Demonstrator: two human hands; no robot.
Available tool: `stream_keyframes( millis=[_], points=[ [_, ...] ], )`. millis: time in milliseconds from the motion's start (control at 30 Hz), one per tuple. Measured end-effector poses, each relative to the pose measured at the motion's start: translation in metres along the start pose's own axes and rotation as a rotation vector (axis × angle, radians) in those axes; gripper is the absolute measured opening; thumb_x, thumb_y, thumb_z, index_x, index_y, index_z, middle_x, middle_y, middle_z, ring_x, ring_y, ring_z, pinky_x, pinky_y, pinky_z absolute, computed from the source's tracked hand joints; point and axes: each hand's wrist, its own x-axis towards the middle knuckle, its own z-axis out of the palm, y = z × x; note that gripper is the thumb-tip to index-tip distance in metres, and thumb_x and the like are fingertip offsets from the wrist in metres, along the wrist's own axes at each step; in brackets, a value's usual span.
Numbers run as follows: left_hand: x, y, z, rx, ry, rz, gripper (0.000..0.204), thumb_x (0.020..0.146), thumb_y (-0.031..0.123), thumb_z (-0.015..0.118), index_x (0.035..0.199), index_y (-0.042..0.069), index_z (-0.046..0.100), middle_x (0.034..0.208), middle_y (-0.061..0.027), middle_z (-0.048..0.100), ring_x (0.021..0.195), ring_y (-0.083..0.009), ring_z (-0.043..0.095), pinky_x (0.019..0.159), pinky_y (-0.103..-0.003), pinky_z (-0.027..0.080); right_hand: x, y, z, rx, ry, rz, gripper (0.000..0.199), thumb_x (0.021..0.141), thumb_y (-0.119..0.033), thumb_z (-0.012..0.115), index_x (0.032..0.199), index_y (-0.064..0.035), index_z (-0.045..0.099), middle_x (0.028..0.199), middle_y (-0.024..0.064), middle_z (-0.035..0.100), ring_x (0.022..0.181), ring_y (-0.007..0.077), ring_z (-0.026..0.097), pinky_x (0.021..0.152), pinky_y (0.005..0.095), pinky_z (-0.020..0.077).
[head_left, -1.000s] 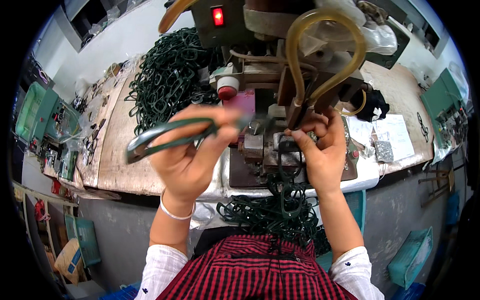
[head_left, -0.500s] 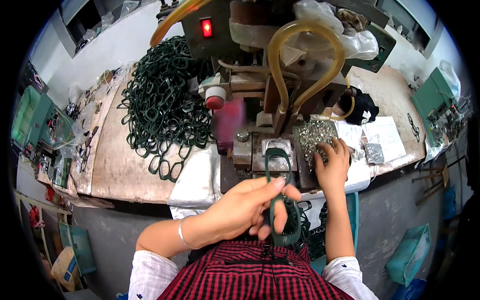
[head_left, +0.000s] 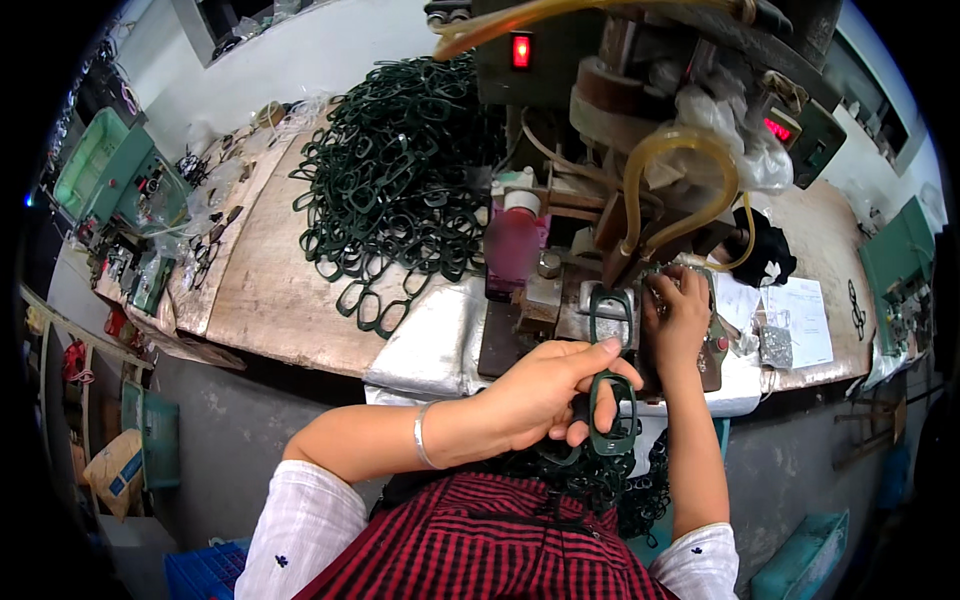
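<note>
Left hand (head_left: pixel 545 395) holds a dark green frame (head_left: pixel 612 385) upright at the bench (head_left: pixel 270 300) edge, fingers (head_left: pixel 580 425) pinching its lower part. Right hand (head_left: pixel 678 322) rests on the machine (head_left: pixel 620 200) fixture, fingers curled; what they grip cannot be told. A frame pile (head_left: pixel 400 190) lies on the bench's left half.

Left hand (head_left: pixel 545 395) around green frame (head_left: pixel 612 375) (right hand (head_left: pixel 680 320) at machine (head_left: pixel 640 150))

Single head-worn fisheye, looking steeply down, close over workbench (head_left: pixel 300 300), edges bowed
</note>
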Motion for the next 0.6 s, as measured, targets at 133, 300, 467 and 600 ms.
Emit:
stream_keyframes(
  millis=[133,300,467,600],
  points=[
    [-0.008,-0.010,-0.011,0.036,-0.064,0.042,0.045,0.106,0.041,0.043,0.113,0.001,0.062,0.070,-0.0068,0.065,0.050,-0.0123,0.060,0.041,-0.020,0.042,-0.009,0.007,0.007,-0.242,-0.140,0.047,0.023,0.073,-0.009,0.072,0.095,-0.0052,0.065,0.111,0.0131,0.060,0.108,0.0354,0.056,0.082,0.0457,0.0503],
    [-0.064,-0.034,-0.071,0.260,0.427,0.503,0.017,0.097,0.011,0.063,0.109,0.000,0.065,0.093,-0.0097,0.071,0.080,-0.0150,0.070,0.071,-0.026,0.056,-0.035,0.021,-0.018,0.005,0.005,0.152,0.011,0.081,-0.003,0.067,0.092,-0.0026,0.069,0.098,0.0136,0.064,0.097,0.0345,0.059,0.085,0.0422,0.0464],
    [-0.086,0.017,-0.160,1.009,1.262,0.858,0.009,0.084,0.007,0.072,0.091,0.003,0.075,0.082,-0.0090,0.071,0.074,-0.0174,0.066,0.067,-0.029,0.050,-0.019,0.012,-0.026,0.404,-0.024,0.355,0.013,0.087,0.000,0.064,0.098,0.0003,0.069,0.090,0.0110,0.067,0.085,0.0234,0.064,0.080,0.0320,0.0488],
    [-0.047,-0.006,-0.205,1.560,1.270,0.617,0.004,0.077,0.011,0.070,0.081,0.009,0.073,0.082,-0.0085,0.063,0.080,-0.0321,0.063,0.068,-0.044,0.051,-0.008,-0.003,-0.017,0.571,0.025,0.522,0.011,0.088,-0.001,0.065,0.099,0.0016,0.070,0.094,0.0090,0.071,0.089,0.0158,0.065,0.084,0.0268,0.0489]
  ],
)
